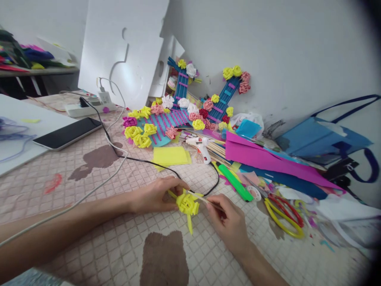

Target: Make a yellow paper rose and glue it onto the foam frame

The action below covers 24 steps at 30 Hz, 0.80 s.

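A yellow paper flower (188,204) with a strip hanging from it is over the table at the front middle. My left hand (160,194) grips the flower by its left edge, fingers closed. My right hand (228,218) pinches a thin pale wooden stick (200,198), whose far end reaches across the top of the flower. Behind the hands lies a stack of yellow paper (170,155). To its right a white glue gun (200,147) rests on the table, with its black cord running behind my hands.
Woven blue pieces with paper flowers (162,125) stand at the back. A green cutter (235,182), scissors (284,217) and magenta paper (268,161) lie right. A tablet (68,133) and power strip (89,109) are left. A white cable crosses my left forearm.
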Motion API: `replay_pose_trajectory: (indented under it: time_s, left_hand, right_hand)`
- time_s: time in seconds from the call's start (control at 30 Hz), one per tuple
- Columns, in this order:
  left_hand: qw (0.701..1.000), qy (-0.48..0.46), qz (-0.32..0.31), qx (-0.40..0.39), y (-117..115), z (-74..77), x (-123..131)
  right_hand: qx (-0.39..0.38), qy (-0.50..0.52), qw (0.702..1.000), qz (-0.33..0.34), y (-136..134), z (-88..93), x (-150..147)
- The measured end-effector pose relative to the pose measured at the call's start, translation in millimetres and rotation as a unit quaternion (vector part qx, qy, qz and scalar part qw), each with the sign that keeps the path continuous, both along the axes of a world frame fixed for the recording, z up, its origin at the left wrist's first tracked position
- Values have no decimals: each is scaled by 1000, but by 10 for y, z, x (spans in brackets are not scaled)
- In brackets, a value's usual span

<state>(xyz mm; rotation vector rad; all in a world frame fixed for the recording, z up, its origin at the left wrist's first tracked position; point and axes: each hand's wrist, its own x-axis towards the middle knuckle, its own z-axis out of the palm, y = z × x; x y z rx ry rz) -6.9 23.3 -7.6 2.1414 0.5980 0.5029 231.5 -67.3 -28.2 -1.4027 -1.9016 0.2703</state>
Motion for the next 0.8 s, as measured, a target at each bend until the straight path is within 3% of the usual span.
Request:
replay_pose_trajectory:
  time_s: [0.27,0.8]
  left_hand:
    - [1000,-13,-8,15,2,-13,9]
    - [1000,-2,-22,19,26,16,16]
  right_hand:
    - [17,-37,999,23,-22,20,-21]
    - [-5,15,999,31,-8,60,-14]
